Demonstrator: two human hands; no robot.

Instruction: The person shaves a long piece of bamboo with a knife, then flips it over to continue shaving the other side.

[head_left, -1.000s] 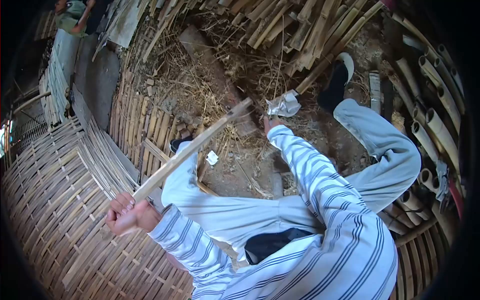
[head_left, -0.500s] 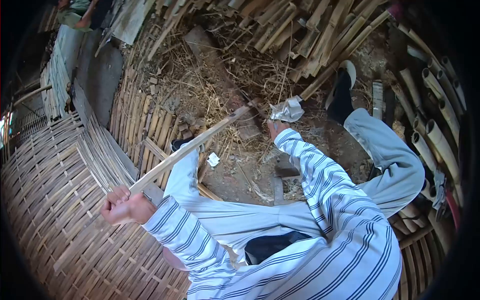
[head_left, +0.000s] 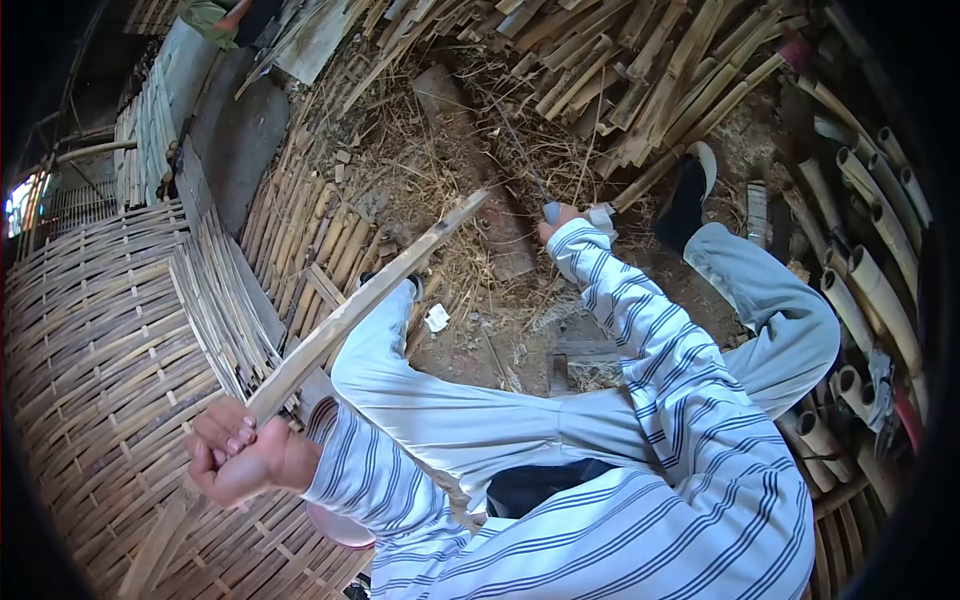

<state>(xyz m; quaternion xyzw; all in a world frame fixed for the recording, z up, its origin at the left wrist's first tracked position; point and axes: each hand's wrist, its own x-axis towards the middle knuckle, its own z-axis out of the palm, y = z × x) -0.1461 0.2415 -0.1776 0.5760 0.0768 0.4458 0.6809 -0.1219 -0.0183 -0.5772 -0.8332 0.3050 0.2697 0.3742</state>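
Note:
My left hand (head_left: 245, 455) is closed around a long split bamboo strip (head_left: 355, 305). The strip runs up and to the right from the fist, and its tail sticks out below it. Its far end hangs over the littered ground between my legs. My right hand (head_left: 563, 224) is wrapped around the handle of a knife, mostly hidden by the fingers. A thin knife blade (head_left: 522, 152), seen nearly edge-on, points up and left, apart from the strip's end. A blue-grey patch covers a fingertip. Crumpled white material (head_left: 602, 218) shows beside that hand.
A woven bamboo mat (head_left: 95, 340) spreads at the left, with thin slats (head_left: 225, 300) beside it. Split bamboo (head_left: 640, 80) is piled at the top; bamboo poles (head_left: 880, 280) stand at the right. A wooden block (head_left: 480, 200) lies among shavings. Another person's arm (head_left: 232, 18) shows upper left.
The bamboo strip has been drawn back toward me, its far end now separate from the blade. My left hand has come lower; the right hand has turned, lifting the blade more upright.

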